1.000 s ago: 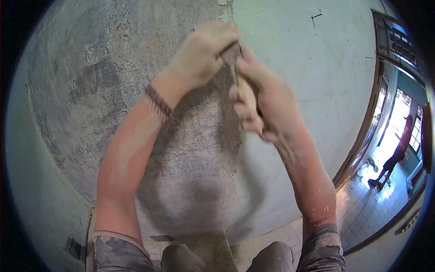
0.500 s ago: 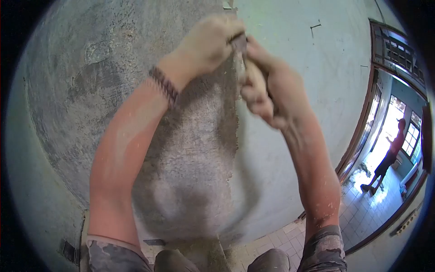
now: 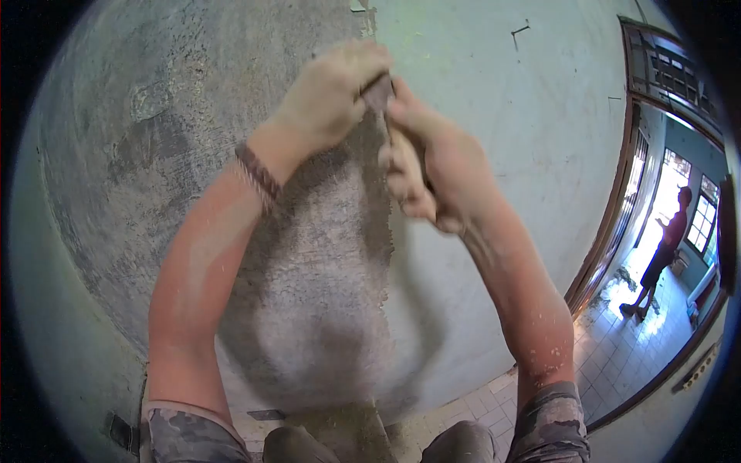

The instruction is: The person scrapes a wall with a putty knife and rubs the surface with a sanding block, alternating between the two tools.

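A scraper [image 3: 378,94] with a broad grey blade lies against the wall at the edge between the bare grey patch [image 3: 324,247] and the pale green paint [image 3: 478,231]. My right hand [image 3: 432,158] is wrapped round its handle, fingers curled underneath. At the top of the blade, my left hand [image 3: 328,92] is closed with its fingers on the blade's edge. A dark braided bracelet [image 3: 258,170] circles my left wrist. The exact fingertip contact is partly hidden and blurred.
A bent nail [image 3: 520,32] sticks out of the painted wall. On the right, a doorway [image 3: 617,193] opens to a tiled room, where a person [image 3: 670,239] stands. Below are my knees [image 3: 461,442] and a ledge [image 3: 347,432].
Both hands and the scraper have shifted slightly left and down in view. The doorway person's arm and stance differ a little. The camera view has also shifted slightly.
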Demonstrator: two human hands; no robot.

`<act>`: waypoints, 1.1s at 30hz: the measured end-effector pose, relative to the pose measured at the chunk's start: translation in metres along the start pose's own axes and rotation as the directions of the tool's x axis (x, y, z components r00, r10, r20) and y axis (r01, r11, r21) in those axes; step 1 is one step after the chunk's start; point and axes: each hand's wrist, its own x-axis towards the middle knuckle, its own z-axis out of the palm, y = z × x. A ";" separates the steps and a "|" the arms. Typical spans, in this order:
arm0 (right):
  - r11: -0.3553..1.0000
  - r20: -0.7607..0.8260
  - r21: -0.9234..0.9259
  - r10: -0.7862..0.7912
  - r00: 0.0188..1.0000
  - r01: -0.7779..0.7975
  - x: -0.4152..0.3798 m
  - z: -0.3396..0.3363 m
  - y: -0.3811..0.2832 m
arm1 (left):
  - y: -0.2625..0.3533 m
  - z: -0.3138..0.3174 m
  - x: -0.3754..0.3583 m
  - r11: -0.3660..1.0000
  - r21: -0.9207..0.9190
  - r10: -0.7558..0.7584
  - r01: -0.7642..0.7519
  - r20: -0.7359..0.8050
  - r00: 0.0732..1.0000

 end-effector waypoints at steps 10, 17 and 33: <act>1.000 0.003 0.009 0.020 1.000 -0.020 0.004 -0.004 -0.008 | 0.005 -0.002 0.005 0.998 -0.001 -0.056 0.056 -0.002 0.998; 0.999 0.093 -0.029 -0.015 0.996 0.017 0.007 -0.002 -0.008 | -0.001 -0.001 0.002 0.998 0.056 -0.038 0.040 -0.030 0.999; 0.977 -0.108 -0.019 0.211 0.972 -0.214 -0.097 -0.023 0.152 | 0.118 0.031 -0.149 0.974 -0.219 0.010 0.051 0.271 0.963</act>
